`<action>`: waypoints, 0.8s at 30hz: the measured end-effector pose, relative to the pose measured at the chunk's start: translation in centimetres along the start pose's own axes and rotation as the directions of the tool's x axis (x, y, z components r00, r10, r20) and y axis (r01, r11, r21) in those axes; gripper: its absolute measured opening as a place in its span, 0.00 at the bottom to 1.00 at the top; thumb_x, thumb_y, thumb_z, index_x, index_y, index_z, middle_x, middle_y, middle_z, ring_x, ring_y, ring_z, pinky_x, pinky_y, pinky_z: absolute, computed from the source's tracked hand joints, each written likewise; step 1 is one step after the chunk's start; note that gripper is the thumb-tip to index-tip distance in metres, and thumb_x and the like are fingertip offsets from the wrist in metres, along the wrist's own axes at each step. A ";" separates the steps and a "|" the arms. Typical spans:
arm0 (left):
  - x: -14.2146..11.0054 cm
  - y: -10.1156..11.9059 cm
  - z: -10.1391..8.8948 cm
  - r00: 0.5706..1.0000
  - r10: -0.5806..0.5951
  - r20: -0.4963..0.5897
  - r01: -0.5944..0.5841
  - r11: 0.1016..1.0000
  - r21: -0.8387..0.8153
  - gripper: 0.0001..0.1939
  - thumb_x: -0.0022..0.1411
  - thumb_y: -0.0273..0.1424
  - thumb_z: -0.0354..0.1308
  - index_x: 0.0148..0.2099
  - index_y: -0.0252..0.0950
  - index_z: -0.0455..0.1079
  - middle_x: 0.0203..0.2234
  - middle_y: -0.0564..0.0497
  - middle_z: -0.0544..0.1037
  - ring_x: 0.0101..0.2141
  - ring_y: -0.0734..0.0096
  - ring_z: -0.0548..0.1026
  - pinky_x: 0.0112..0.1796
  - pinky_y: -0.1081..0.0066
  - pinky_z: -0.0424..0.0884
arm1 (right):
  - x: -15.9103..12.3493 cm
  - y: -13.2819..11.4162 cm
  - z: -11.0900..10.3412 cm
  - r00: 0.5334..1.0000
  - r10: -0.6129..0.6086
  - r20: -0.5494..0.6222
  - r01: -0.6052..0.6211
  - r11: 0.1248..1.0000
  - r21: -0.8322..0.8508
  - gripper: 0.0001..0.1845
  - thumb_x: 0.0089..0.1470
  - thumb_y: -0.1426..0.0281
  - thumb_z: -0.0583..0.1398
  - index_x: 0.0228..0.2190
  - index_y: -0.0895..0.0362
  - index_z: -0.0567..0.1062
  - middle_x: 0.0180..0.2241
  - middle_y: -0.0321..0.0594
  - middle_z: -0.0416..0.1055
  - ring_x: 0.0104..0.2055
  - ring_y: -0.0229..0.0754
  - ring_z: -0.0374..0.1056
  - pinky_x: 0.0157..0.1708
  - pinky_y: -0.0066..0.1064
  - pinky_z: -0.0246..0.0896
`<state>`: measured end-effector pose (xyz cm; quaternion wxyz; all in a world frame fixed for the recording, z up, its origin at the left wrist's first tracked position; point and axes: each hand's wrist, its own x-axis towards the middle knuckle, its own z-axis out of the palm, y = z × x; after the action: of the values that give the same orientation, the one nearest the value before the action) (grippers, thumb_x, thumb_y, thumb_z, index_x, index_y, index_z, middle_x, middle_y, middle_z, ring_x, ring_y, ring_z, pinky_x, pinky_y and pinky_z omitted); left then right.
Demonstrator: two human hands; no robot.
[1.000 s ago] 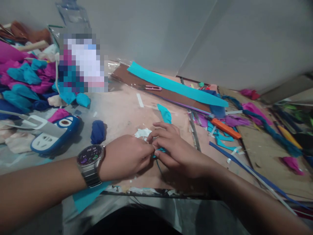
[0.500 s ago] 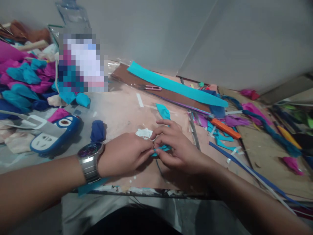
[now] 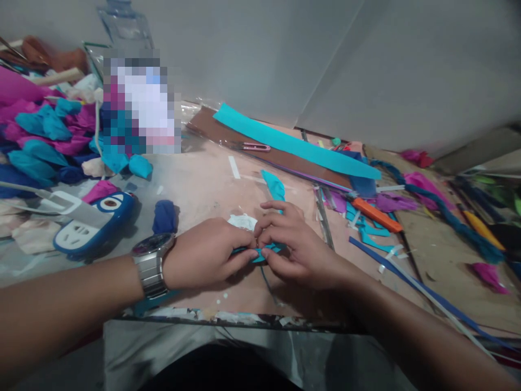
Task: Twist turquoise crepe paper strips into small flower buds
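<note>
A turquoise crepe-like strip [image 3: 274,185] runs from beyond my right fingers down between both hands, its upper end twisted. My left hand [image 3: 209,252], a metal watch [image 3: 152,266] on its wrist, pinches the strip's near part with thumb and fingertips. Almost touching it, my right hand [image 3: 291,244] grips the same piece between thumb and bent fingers. The fingers hide most of the strip in the middle. Just behind the left fingertips lies a crumpled white scrap [image 3: 243,221].
A blue-and-white power strip [image 3: 95,225] and a dark blue roll [image 3: 164,216] lie left, near a heap of coloured pieces [image 3: 49,122]. Beyond the hands are a long turquoise sheet [image 3: 293,141] and pink thread snips [image 3: 256,146]. An orange cutter [image 3: 376,214] lies right.
My fingertips have shifted slightly along the turquoise strip, and more of it shows under the left fingers. The left wrist has turned a little. Both hands stay close together.
</note>
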<state>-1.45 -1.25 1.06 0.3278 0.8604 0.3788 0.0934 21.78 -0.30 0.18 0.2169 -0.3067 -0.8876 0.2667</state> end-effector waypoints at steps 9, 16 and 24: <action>-0.1 -0.2 -0.4 0.984 -0.036 0.174 0.096 0.932 -0.348 0.18 0.74 0.37 0.53 0.33 0.35 0.75 0.24 0.53 0.79 0.24 0.76 0.73 0.29 0.76 0.65 | -0.2 0.3 -0.3 0.999 0.010 0.033 -0.009 1.000 -0.024 0.04 0.58 0.73 0.59 0.33 0.53 0.73 0.37 0.39 0.76 0.62 0.54 0.62 0.66 0.54 0.48; 0.0 -0.4 0.3 0.960 -0.080 0.268 0.233 0.761 -0.606 0.19 0.73 0.44 0.55 0.40 0.33 0.76 0.33 0.47 0.83 0.31 0.68 0.82 0.31 0.73 0.77 | -0.1 -0.3 -0.3 1.000 0.011 0.003 -0.011 1.000 -0.025 0.02 0.58 0.71 0.62 0.33 0.51 0.75 0.32 0.33 0.77 0.53 0.48 0.69 0.65 0.53 0.38; 0.3 -0.7 0.4 0.907 -0.101 0.410 0.384 0.600 -0.702 0.18 0.75 0.38 0.51 0.39 0.30 0.74 0.33 0.43 0.84 0.29 0.69 0.82 0.32 0.72 0.78 | -0.1 0.2 0.0 0.991 -0.074 -0.108 0.065 0.995 -0.081 0.02 0.59 0.70 0.65 0.35 0.52 0.79 0.35 0.35 0.79 0.45 0.43 0.75 0.66 0.51 0.41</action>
<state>-1.46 -0.90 0.25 0.7302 0.5797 0.3573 0.0549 21.93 -0.26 0.07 0.2630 -0.2982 -0.8939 0.2071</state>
